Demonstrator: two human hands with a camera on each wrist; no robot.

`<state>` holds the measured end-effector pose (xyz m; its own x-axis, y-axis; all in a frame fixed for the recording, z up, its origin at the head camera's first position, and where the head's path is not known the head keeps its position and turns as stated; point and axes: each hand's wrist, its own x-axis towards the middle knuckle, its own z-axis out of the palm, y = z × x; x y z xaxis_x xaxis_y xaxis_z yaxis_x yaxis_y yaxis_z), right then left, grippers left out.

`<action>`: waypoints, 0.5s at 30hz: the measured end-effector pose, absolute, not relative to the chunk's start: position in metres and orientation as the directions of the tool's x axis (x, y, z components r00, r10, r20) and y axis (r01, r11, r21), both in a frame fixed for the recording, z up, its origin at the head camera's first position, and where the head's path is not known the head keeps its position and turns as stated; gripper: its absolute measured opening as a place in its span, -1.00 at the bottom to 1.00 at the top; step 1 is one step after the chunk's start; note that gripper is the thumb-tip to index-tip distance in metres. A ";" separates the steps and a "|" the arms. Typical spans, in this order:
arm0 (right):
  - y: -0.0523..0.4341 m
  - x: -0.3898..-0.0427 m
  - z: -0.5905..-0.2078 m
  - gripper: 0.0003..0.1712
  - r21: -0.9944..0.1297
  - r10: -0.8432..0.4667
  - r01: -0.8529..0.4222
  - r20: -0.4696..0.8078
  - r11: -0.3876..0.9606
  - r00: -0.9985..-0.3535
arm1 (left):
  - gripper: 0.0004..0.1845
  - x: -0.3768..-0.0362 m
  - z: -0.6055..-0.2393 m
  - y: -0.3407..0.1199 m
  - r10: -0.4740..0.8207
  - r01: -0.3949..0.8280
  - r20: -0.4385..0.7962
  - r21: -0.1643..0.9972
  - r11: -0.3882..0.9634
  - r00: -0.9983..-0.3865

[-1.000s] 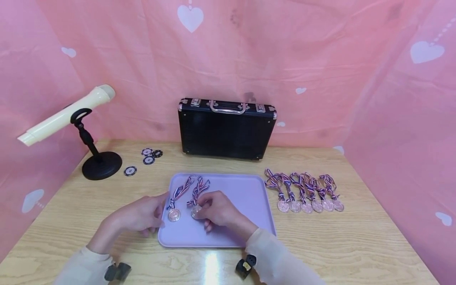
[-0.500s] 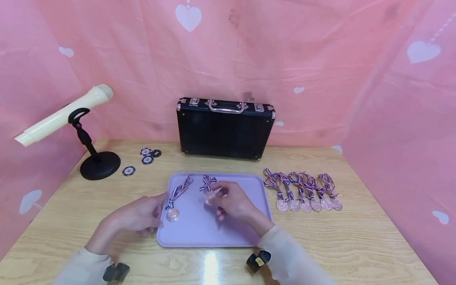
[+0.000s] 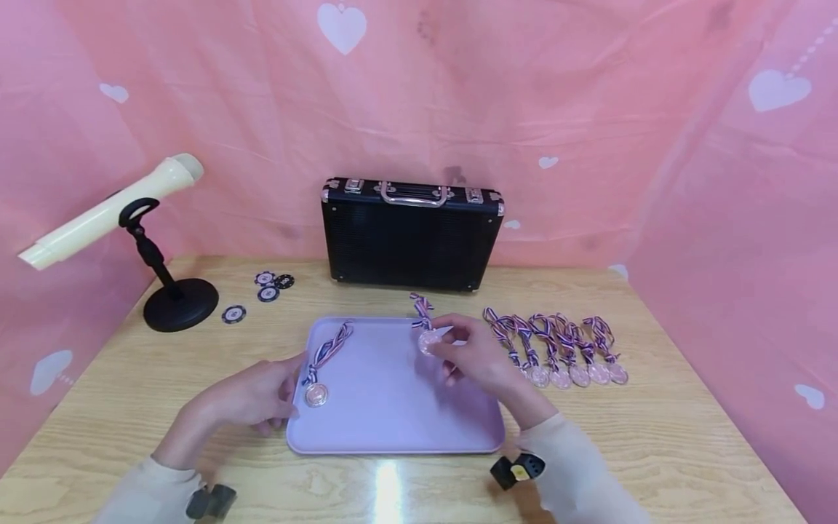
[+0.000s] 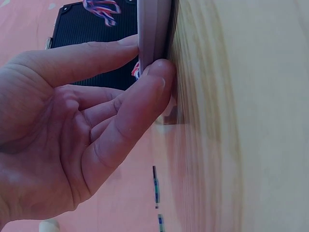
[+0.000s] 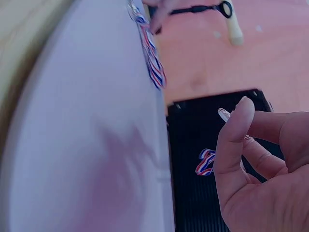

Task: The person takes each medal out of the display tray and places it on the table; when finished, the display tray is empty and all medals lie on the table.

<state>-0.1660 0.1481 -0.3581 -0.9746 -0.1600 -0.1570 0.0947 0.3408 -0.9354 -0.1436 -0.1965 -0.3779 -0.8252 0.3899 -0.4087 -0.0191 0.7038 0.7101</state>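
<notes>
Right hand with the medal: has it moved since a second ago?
Yes. The right hand, pinching a medal, has carried it rightward and away from the person, from beside the other medal toward the tray's far right corner.

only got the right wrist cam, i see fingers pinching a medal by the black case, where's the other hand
Observer: The left hand pinches the purple tray at its left edge.
Operator: what's off to the right of it
Observer: A row of medals lies on the table, just beyond the tray's right edge.
Operator: and where am i over it
Observer: The right hand holds the held medal above the tray's back half.
</notes>
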 end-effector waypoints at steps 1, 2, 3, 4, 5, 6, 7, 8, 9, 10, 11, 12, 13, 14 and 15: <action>0.155 -0.165 -0.356 -0.50 -0.934 -0.148 0.092 -0.151 0.346 -0.977 | 0.00 -0.144 -0.378 -0.196 0.393 -0.016 -0.408 0.711 0.703 -0.824; 0.162 -0.165 -0.354 -0.49 -0.931 -0.137 0.089 -0.146 0.354 -0.980 | 0.00 -0.144 -0.378 -0.196 0.391 -0.019 -0.408 0.711 0.702 -0.825; 0.170 -0.164 -0.352 -0.48 -0.930 -0.126 0.092 -0.145 0.355 -0.981 | 0.00 -0.144 -0.378 -0.195 0.392 -0.020 -0.409 0.713 0.701 -0.824; 0.178 -0.164 -0.350 -0.47 -0.929 -0.115 0.094 -0.143 0.359 -0.983 | 0.00 -0.145 -0.378 -0.195 0.397 -0.013 -0.404 0.715 0.699 -0.824; 0.187 -0.163 -0.350 -0.45 -0.930 -0.108 0.099 -0.146 0.355 -0.983 | 0.00 -0.144 -0.379 -0.195 0.403 -0.007 -0.399 0.717 0.697 -0.824; 0.196 -0.162 -0.349 -0.44 -0.930 -0.098 0.105 -0.149 0.353 -0.984 | 0.00 -0.144 -0.379 -0.195 0.403 -0.007 -0.398 0.718 0.696 -0.824; 0.205 -0.161 -0.349 -0.42 -0.926 -0.087 0.111 -0.152 0.361 -0.985 | 0.00 -0.144 -0.379 -0.195 0.402 -0.008 -0.399 0.717 0.697 -0.824; 0.215 -0.160 -0.348 -0.41 -0.922 -0.074 0.116 -0.154 0.368 -0.985 | 0.00 -0.144 -0.380 -0.195 0.402 -0.009 -0.400 0.717 0.697 -0.824; 0.225 -0.158 -0.348 -0.39 -0.918 -0.060 0.124 -0.157 0.376 -0.986 | 0.00 -0.144 -0.380 -0.195 0.402 -0.008 -0.401 0.716 0.698 -0.823; 0.235 -0.157 -0.348 -0.37 -0.913 -0.046 0.127 -0.157 0.387 -0.987 | 0.00 -0.144 -0.380 -0.195 0.403 -0.005 -0.399 0.716 0.698 -0.824; 0.246 -0.155 -0.348 -0.35 -0.906 -0.031 0.136 -0.162 0.400 -0.986 | 0.00 -0.144 -0.380 -0.195 0.403 -0.004 -0.398 0.716 0.698 -0.824; 0.256 -0.154 -0.348 -0.34 -0.899 -0.012 0.142 -0.161 0.414 -0.987 | 0.00 -0.144 -0.380 -0.195 0.404 -0.002 -0.396 0.716 0.698 -0.824; 0.267 -0.152 -0.348 -0.33 -0.894 0.003 0.148 -0.161 0.423 -0.987 | 0.01 -0.144 -0.380 -0.194 0.406 0.001 -0.394 0.717 0.697 -0.825; 0.278 -0.151 -0.348 -0.32 -0.892 0.017 0.156 -0.165 0.424 -0.986 | 0.01 -0.143 -0.381 -0.194 0.408 0.003 -0.391 0.718 0.696 -0.825; 0.289 -0.150 -0.348 -0.31 -0.889 0.029 0.165 -0.169 0.427 -0.985 | 0.01 -0.143 -0.381 -0.194 0.410 0.008 -0.387 0.719 0.695 -0.826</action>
<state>-0.1497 0.2889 -0.3484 -0.9853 0.0295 -0.1685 0.1649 0.4266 -0.8893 -0.1434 -0.1944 -0.3808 -0.8259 0.4096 -0.3875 0.0077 0.6954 0.7186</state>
